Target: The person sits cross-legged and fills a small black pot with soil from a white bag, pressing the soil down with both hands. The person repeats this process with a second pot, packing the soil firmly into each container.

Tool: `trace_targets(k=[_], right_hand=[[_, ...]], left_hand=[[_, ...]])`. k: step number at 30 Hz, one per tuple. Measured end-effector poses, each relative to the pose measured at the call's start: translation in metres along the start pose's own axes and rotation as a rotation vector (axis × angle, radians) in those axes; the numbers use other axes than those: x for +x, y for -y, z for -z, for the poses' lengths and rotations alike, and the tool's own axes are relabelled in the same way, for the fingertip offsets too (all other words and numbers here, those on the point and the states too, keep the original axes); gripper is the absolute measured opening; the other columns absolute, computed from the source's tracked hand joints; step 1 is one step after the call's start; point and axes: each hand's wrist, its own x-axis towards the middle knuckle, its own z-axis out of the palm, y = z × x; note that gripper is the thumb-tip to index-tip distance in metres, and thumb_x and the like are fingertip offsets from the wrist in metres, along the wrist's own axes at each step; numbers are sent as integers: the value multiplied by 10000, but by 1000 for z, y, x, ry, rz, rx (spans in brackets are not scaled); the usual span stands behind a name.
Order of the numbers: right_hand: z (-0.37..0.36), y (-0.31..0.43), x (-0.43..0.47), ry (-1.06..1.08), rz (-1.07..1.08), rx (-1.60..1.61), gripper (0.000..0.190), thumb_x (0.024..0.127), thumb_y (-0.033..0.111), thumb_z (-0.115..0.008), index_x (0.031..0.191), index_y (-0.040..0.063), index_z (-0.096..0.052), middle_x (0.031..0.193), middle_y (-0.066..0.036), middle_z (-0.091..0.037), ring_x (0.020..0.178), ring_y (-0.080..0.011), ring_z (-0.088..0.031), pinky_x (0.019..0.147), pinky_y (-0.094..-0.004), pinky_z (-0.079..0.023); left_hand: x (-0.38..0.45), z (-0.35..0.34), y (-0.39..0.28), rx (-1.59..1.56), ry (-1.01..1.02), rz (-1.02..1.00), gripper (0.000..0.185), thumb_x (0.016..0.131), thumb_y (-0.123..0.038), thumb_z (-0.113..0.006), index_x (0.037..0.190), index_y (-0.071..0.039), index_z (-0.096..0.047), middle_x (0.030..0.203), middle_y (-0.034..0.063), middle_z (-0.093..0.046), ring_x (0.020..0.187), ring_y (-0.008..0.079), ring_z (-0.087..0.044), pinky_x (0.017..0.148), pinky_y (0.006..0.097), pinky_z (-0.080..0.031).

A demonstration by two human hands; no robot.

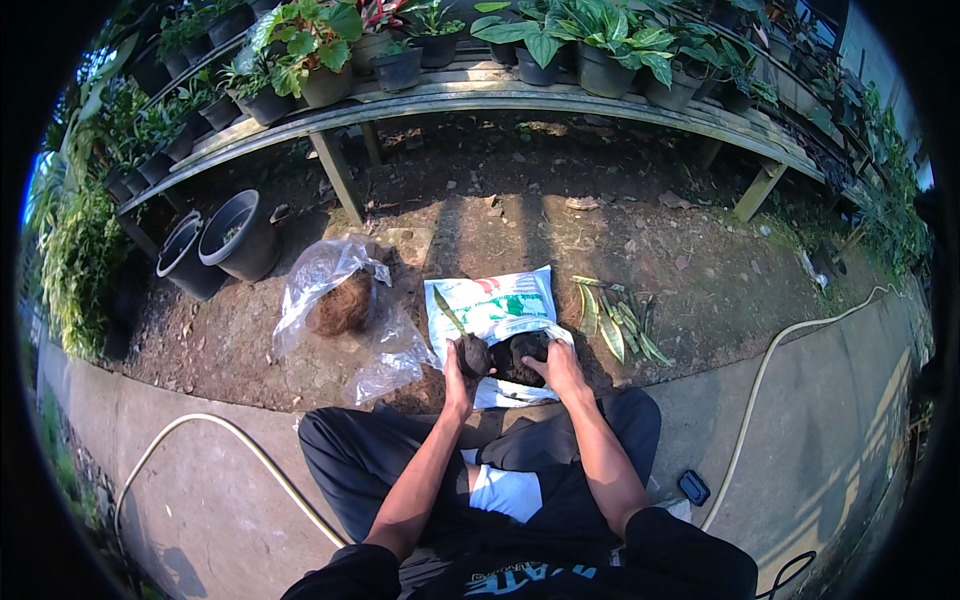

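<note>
My left hand (459, 379) holds a dark ball of soil (474, 356), from which a single upright green leaf cutting (448, 309) sticks up. My right hand (559, 367) grips a clump of dark soil (528, 346) at the mouth of an opened white plastic sack (491, 300) with printing on it. More dark soil shows inside the sack, between both hands. Right of the sack lie several cut, yellow-edged snake plant leaves (611, 330) on the ground. To the left, a clear plastic bag (322, 262) partly covers brown coconut fibre (341, 306).
Two black plastic pots (244, 247) stand at the left. A wooden bench (480, 96) with many potted plants spans the far side. A hose (757, 382) runs along the concrete at right, near a small dark case (694, 487); another hose stretch (232, 431) curves at left.
</note>
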Motion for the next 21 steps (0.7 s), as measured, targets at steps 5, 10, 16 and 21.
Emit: trace_targets(k=[5,10,16,21], right_hand=[[-1,5,1,-34,-3,-45,631,824,378,-859,1119,-146,-669,1132,-347,-678,1100,-488,-658,978,-502,-536],[-6,4,3,-44,26,-102,512,834,338,-854,987,-127,-704,1029,-332,-703,1024,-470,-683,937,-499,-549],[-14,2,4,-154,103,-101,409,824,273,-856,793,-108,-712,838,-319,-698,833,-467,-705,807,-498,-577],[-13,6,0,-109,82,-144,350,828,239,-848,785,-86,-725,796,-314,-691,786,-474,-709,740,-514,-583]], left_hand=[[0,-1,0,-9,-8,8,712,1042,-697,-402,1387,-94,-556,1177,124,-687,1032,259,-694,858,453,-585],[2,1,2,-22,-45,51,708,1041,-693,-414,1384,-91,-559,1179,120,-684,1036,258,-689,860,451,-581],[3,3,5,-15,-35,47,724,1036,-697,-422,1391,-80,-554,1199,126,-682,1057,269,-689,868,461,-581],[4,6,7,-10,5,22,729,1033,-701,-425,1394,-80,-553,1209,124,-680,1061,270,-689,878,465,-580]])
